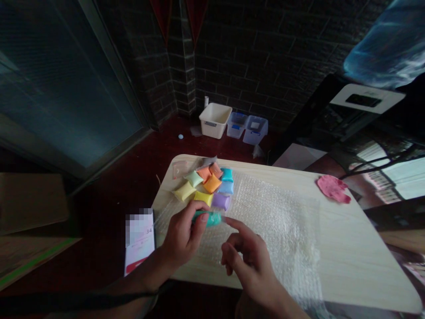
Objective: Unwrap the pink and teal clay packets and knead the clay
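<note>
My left hand (186, 230) pinches a small teal clay packet (213, 219) between thumb and fingers, just above the near side of the table. With its index finger stretched out, my right hand (247, 254) touches the clear right end of that packet; its other fingers are curled and apart from the thumb, with nothing between them. Behind my hands lie several plump packets, among them a purple packet (221, 201), a yellow packet (203, 198), an orange packet (212, 183) and a light blue packet (226, 188).
Bubble wrap (275, 217) covers the middle of the wooden table (352, 248). A flattened pink lump (333, 189) lies at the right. By the left edge is a phone-like screen (141, 243). On the floor beyond stand a white basket (214, 126) and clear plastic boxes (255, 130).
</note>
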`<control>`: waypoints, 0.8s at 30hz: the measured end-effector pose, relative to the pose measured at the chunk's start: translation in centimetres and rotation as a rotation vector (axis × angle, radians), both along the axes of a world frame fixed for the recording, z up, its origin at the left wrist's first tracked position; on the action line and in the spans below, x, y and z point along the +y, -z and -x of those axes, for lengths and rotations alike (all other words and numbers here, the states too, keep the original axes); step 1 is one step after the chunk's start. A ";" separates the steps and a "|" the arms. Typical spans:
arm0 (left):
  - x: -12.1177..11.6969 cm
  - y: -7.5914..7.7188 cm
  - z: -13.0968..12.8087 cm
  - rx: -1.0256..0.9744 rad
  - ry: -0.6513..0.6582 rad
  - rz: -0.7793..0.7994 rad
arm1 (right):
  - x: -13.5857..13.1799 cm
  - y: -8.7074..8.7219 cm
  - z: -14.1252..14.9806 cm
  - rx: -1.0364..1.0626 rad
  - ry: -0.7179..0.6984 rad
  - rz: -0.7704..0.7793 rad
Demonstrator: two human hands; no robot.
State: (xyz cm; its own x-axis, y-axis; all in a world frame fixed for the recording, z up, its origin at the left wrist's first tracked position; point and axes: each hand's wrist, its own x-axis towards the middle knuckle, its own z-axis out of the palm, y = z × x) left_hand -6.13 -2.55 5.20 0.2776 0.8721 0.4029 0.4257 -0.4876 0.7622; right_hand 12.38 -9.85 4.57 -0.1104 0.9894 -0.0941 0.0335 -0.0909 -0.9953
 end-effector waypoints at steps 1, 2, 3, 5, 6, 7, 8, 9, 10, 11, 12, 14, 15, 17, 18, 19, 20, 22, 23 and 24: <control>0.0 0.0 0.1 -0.001 0.027 0.002 | 0.1 0.0 0.0 0.024 0.013 0.015; 0.0 0.0 0.1 -0.001 0.056 0.003 | 0.2 0.0 0.0 0.037 0.038 0.029; 0.0 -0.1 0.1 0.000 0.090 0.006 | 0.4 0.0 -0.1 0.040 0.069 0.043; 0.1 -0.3 0.2 0.001 0.168 0.015 | 0.6 -0.1 -0.1 0.031 0.119 0.065; 0.1 -0.4 0.2 0.003 0.202 0.026 | 0.8 -0.1 -0.2 0.028 0.131 0.068; 0.2 -0.5 0.2 0.007 0.230 0.045 | 0.9 -0.2 -0.3 0.030 0.133 0.062; 0.3 -0.5 0.2 0.015 0.250 0.069 | 0.9 -0.2 -0.4 0.036 0.129 0.049; 0.5 -0.5 0.1 0.026 0.262 0.095 | 1.0 -0.2 -0.5 0.043 0.122 0.031; 0.6 -0.4 0.0 0.040 0.270 0.123 | 1.0 -0.2 -0.6 0.043 0.115 0.010; 0.7 -0.2 0.0 0.055 0.274 0.153 | 1.1 -0.3 -0.7 0.030 0.106 -0.011; 0.8 -0.1 -0.1 0.067 0.274 0.180 | 1.1 -0.3 -0.8 -0.002 0.093 -0.033; 1.0 0.2 -0.3 0.071 0.260 0.219 | 1.2 -0.5 -0.9 -0.114 0.068 -0.095; 1.0 0.3 -0.4 0.065 0.251 0.233 | 1.2 -0.5 -1.0 -0.179 0.060 -0.136; 1.1 0.3 -0.6 0.041 0.238 0.255 | 1.3 -0.7 -1.0 -0.273 0.057 -0.212; 1.1 0.2 -0.6 0.029 0.237 0.261 | 1.4 -0.7 -1.0 -0.291 0.061 -0.230; 1.0 0.2 -0.7 0.019 0.238 0.262 | 1.4 -0.7 -1.0 -0.288 0.067 -0.231; 1.0 0.1 -0.7 0.011 0.239 0.259 | 1.4 -0.6 -1.0 -0.267 0.071 -0.214; 1.0 -0.1 -0.7 0.004 0.240 0.235 | 1.4 -0.5 -1.0 -0.192 0.073 -0.152; 1.0 -0.1 -0.7 0.002 0.241 0.219 | 1.4 -0.4 -1.0 -0.152 0.074 -0.124; 0.9 0.0 -0.6 0.002 0.244 0.202 | 1.4 -0.3 -1.0 -0.118 0.075 -0.106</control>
